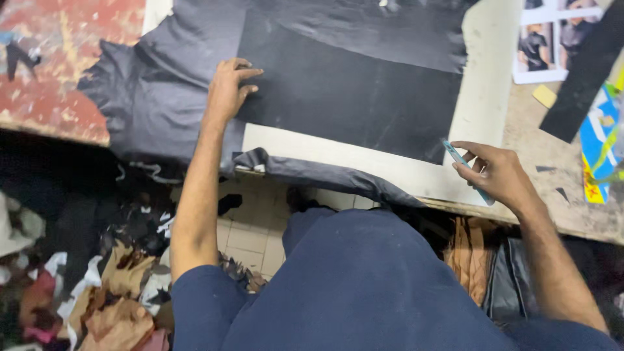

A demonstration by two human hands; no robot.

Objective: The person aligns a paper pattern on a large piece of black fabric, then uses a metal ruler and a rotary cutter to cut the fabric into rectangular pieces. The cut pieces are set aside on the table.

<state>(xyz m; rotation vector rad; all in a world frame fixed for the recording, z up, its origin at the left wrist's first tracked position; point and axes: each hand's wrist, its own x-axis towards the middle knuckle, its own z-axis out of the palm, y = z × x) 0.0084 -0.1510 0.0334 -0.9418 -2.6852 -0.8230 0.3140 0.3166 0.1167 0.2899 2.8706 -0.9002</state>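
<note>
Black leather (195, 78) lies on the desk (552, 162); left hand (229, 88) presses it flat, open; right hand (497, 172) grips a blue knife (463, 162).

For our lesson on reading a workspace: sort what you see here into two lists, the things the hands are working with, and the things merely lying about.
In use:
- left hand pressing flat on the black template
- dark leather sheet beneath it
- right hand holding a slim light-blue tool
- pale cutting board

Lying about:
- photo prints
- yellow block
- black strip
- leather scraps on the floor
</note>
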